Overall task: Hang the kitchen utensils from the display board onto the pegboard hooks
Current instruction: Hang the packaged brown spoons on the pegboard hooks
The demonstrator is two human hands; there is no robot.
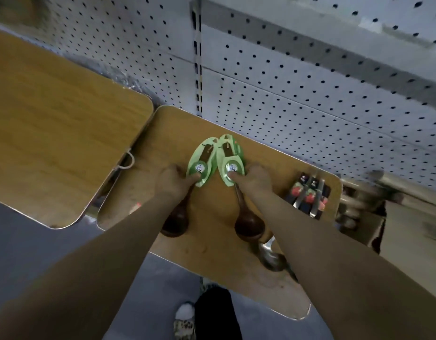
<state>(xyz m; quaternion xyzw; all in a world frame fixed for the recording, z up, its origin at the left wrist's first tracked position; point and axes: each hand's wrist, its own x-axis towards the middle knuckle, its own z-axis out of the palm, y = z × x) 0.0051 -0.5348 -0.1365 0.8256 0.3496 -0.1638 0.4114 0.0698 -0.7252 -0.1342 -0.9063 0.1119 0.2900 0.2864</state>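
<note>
We have one wooden ladle per hand: left hand (174, 180) pinches the left ladle (175, 223), right hand (255, 180) the right ladle (247, 228), both at frame centre on the worktop (212, 253). Handles point up-frame toward the pegboard (310, 94); no hooks visible, open room above.

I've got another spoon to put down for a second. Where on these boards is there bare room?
The left board shows bare wood throughout. On the right board, free patches lie between its left edge and the left hand, and at the near end. It is crowded from the two green-carded wooden spoons to the dark packets.
</note>
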